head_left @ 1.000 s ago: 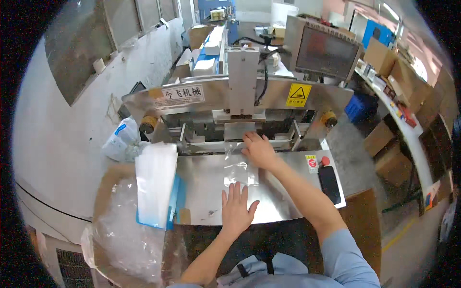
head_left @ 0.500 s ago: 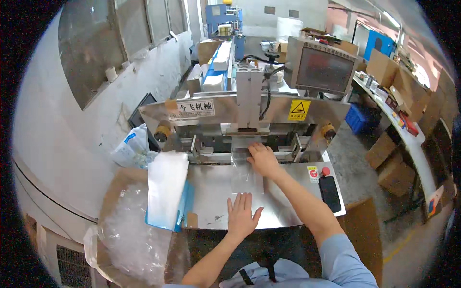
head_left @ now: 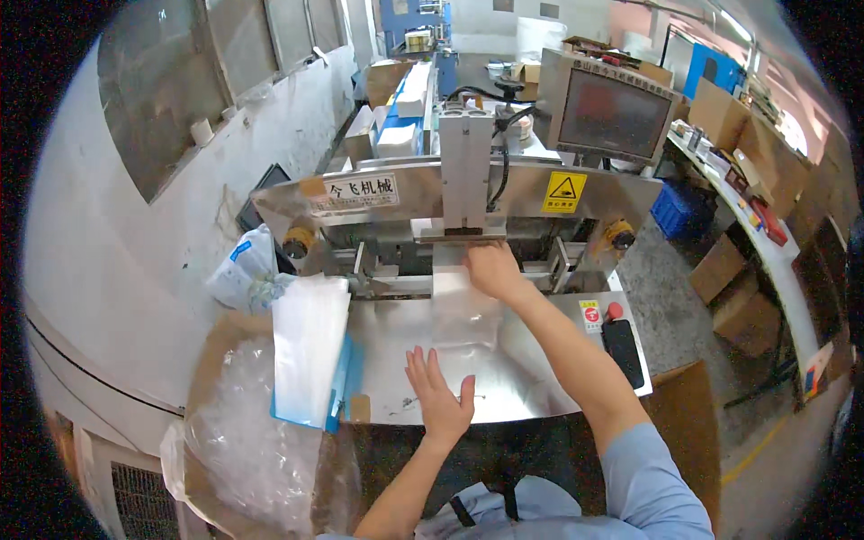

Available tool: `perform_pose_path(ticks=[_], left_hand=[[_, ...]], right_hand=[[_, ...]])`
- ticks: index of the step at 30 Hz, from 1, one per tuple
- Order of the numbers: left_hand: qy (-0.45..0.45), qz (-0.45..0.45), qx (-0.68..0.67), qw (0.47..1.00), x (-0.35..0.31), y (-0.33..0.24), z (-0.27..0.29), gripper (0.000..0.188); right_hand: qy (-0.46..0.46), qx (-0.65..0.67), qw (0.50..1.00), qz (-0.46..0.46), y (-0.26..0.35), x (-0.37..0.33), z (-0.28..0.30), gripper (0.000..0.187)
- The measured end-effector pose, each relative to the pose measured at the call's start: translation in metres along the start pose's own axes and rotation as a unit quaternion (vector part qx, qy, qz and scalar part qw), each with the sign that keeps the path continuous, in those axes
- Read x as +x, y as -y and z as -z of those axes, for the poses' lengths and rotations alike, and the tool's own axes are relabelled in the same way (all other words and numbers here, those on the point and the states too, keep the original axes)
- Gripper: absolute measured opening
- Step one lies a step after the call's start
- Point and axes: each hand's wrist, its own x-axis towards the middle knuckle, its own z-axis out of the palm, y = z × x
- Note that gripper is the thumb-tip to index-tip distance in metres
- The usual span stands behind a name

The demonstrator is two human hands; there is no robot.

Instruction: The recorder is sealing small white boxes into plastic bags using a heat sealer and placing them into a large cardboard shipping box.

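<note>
One steel worktable (head_left: 382, 346). Nearest, short of the press head (head_left: 450, 236): one left hand (head_left: 439, 399), open, fingers spread. Left of the press head: one stack of white sheets (head_left: 309, 346) in one blue tray (head_left: 353, 378), seemingly for easy reach. Running toward the press head: one clear plastic film (head_left: 461, 317). At its far end, one right hand (head_left: 494, 270), fingers curled, presumably steadying it; grip cannot be told. Beyond, right of the press head: one monitor (head_left: 612, 112).

Exposure moderate, light mostly diffuse. Lit fluorescent tube (head_left: 735, 25) at upper right. Left-hand wall (head_left: 112, 270) pale, evenly lit. Stainless tabletop (head_left: 544, 382) shows whitish glare; outline of clear plastic film (head_left: 463, 322) faint against it. Glints on crumpled clear plastic (head_left: 256, 450). Deep shadow under tabletop's front edge. Strong fisheye bending toward rim; corners black, speckled with noise. Far background soft; left hand (head_left: 443, 409) reasonably sharp.
</note>
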Motion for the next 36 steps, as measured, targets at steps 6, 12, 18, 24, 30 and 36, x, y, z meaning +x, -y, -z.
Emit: perform_pose_path(ticks=[6, 12, 18, 24, 30, 36], left_hand=[[-0.031, -0.007, -0.034, 0.999, -0.002, 0.005, -0.005, 0.075], [-0.035, -0.005, -0.037, 0.999, -0.004, 0.012, -0.002, 0.071], [-0.034, 0.062, -0.100, 0.993, 0.006, -0.002, -0.002, 0.071], [-0.006, 0.223, -0.272, 0.936, 0.066, -0.004, -0.006, 0.074], [0.019, 0.214, -0.218, 0.952, 0.091, 0.014, -0.018, 0.070], [0.065, 0.214, -0.306, 0.925, 0.094, 0.015, -0.022, 0.052]], right_hand=[[-0.035, 0.023, 0.999, -0.005, -0.007, -0.025, 0.005, 0.030], [-0.034, 0.320, 0.940, -0.110, 0.007, -0.121, 0.036, 0.050], [0.013, 0.453, 0.873, -0.180, 0.005, -0.180, 0.030, 0.059], [0.058, 0.443, 0.865, -0.231, 0.004, -0.170, 0.013, 0.075], [-0.028, 0.351, 0.895, -0.274, 0.012, -0.134, -0.025, 0.094], [-0.006, 0.425, 0.879, -0.217, 0.019, -0.122, -0.020, 0.086]])
